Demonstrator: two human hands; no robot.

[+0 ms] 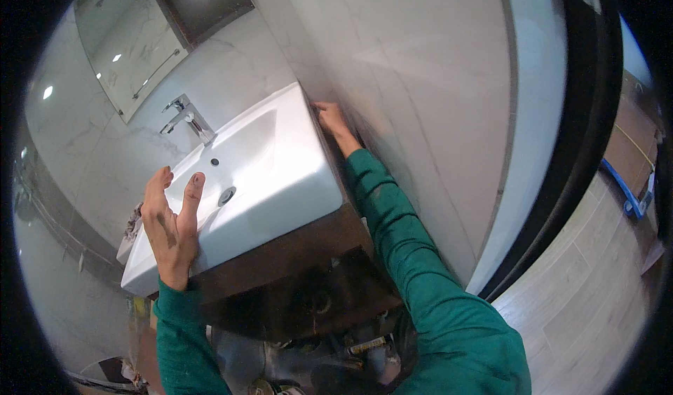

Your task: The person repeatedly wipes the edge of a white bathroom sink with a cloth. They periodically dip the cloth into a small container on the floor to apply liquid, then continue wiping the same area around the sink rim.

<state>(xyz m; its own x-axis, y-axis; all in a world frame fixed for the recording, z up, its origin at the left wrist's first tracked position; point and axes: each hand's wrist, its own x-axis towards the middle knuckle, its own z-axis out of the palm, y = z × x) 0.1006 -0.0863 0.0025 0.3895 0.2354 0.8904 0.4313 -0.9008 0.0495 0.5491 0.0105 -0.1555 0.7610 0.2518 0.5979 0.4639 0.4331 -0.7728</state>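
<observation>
A white rectangular washbasin (303,178) sits on a dark brown vanity cabinet (280,256), its right side close to the tiled wall. Over the basin's left front part is my left hand (172,221), dirt-smudged, thumb and fingers apart and nothing in it. My right arm reaches along the narrow gap between basin and wall. At the basin's far right side, my right hand (334,120) has its fingers curled in; whatever they may hold is hidden. A chrome faucet (191,119) stands at the back of the basin, above the drain (226,196).
A mirror (130,44) and a dark square recess (203,6) are on the back wall. The marble-look tiled wall (420,100) borders my right arm. Below the cabinet lie several jumbled items, including a tube (368,346). A crumpled grey cloth (133,221) rests at the basin's left.
</observation>
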